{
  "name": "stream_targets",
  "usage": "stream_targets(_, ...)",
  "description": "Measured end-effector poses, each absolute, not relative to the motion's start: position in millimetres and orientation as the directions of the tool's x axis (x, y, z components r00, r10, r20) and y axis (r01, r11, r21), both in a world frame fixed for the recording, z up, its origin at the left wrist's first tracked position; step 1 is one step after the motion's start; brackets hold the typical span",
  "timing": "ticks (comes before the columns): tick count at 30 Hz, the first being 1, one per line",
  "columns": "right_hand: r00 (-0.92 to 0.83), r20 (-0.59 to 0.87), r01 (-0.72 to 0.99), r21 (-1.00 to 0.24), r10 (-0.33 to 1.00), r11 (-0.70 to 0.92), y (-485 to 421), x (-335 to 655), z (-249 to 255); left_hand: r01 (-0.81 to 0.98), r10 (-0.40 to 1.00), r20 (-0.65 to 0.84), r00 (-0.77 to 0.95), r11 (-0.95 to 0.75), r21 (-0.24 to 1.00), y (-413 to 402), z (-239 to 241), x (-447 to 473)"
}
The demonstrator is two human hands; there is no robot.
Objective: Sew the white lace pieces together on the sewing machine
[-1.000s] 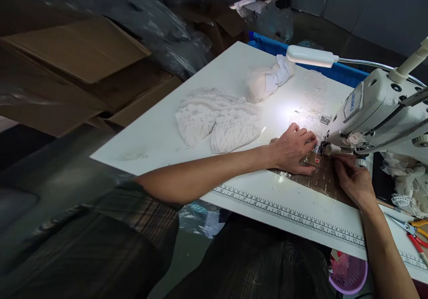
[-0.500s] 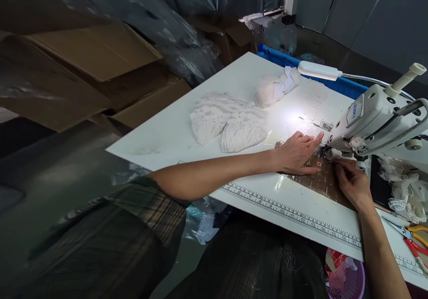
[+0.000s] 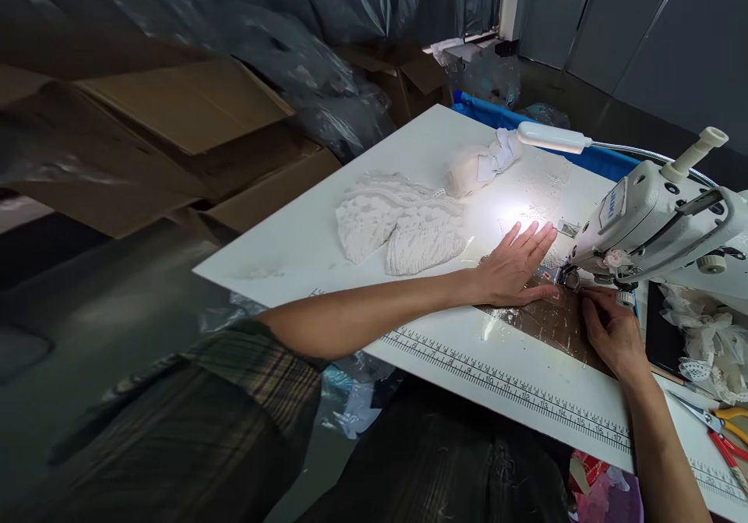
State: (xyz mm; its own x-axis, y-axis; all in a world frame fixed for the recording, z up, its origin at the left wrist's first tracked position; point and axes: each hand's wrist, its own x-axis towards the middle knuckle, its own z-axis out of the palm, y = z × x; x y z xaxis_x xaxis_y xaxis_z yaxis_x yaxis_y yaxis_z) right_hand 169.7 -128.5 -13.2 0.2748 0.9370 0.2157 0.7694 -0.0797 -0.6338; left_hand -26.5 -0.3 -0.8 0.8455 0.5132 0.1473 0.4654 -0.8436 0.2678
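Note:
My left hand lies flat with fingers stretched out on the white table, just left of the needle area of a white sewing machine. My right hand rests in front of the presser foot with fingers curled and pressed on a brown, tape-covered patch of the table; what it pinches there, if anything, is too small to make out. A bright lamp lights the spot beyond my left fingers.
White lace pieces lie in a heap at mid-table, a pale bundle beyond them. A printed ruler runs along the table's front edge. Scissors and lace scraps lie at the right. Cardboard boxes stand at the left.
My left hand has opened from a curled grip at the needle to flat, outstretched fingers. The right hand has stayed in place. The view has shifted slightly.

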Motion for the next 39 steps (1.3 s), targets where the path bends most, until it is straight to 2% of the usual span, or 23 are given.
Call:
stream_targets(8,0.195,0.246,0.819,-0.574,0.949,-0.02,-129,169,-16,0.301,0.308,0.003,0.951,-0.934,0.194,38,10,-32)
stream_targets(15,0.202,0.267,0.839,-0.543,0.942,-0.026,-130,168,-19,0.322,0.331,0.094,0.939,-0.942,0.097,39,14,-41)
stream_targets(20,0.213,0.259,0.843,-0.536,0.942,-0.043,-130,168,-19,0.159,0.161,0.178,0.971,-0.987,0.027,36,18,-32)
stream_targets(24,0.201,0.269,0.841,-0.54,0.942,-0.025,-130,169,-19,0.07,0.058,0.17,0.984,-0.995,-0.064,35,16,-24)
stream_targets(28,0.194,0.275,0.852,-0.523,0.942,-0.023,-129,169,-21,0.083,0.067,0.185,0.98,-0.994,-0.078,34,15,-24)
stream_targets(35,0.183,0.318,0.855,-0.519,0.93,0.009,-128,173,-29,0.11,0.12,0.292,0.949,-0.993,0.049,33,10,-27)
stream_targets(39,0.161,0.354,0.854,-0.518,0.921,0.05,-127,175,-31,0.132,0.127,0.3,0.945,-0.991,0.002,29,6,-29)
